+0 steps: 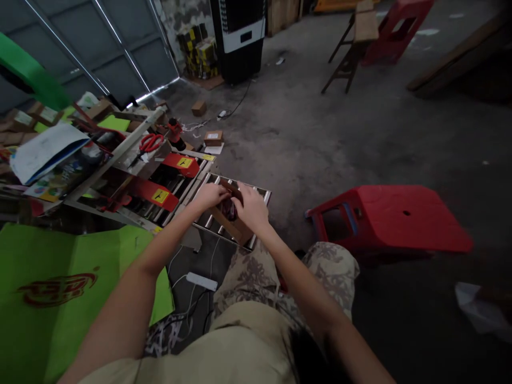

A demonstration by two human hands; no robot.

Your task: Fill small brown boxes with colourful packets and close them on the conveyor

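A small open cardboard box (236,226) rests on the metal roller conveyor (256,193) of a carton-sealing machine. My left hand (210,196) grips the box's left flap. My right hand (250,207) lies over the box top, its fingers on a dark reddish item (229,209) inside the opening. Both hands sit close together above the box. The item is mostly hidden under my fingers.
The machine's red guards (158,193) and red scissors (151,142) lie to the left amid clutter. Green flat cartons (60,282) fill the lower left. A tipped red plastic stool (392,218) lies right. A white power strip (201,281) and cables lie on the floor.
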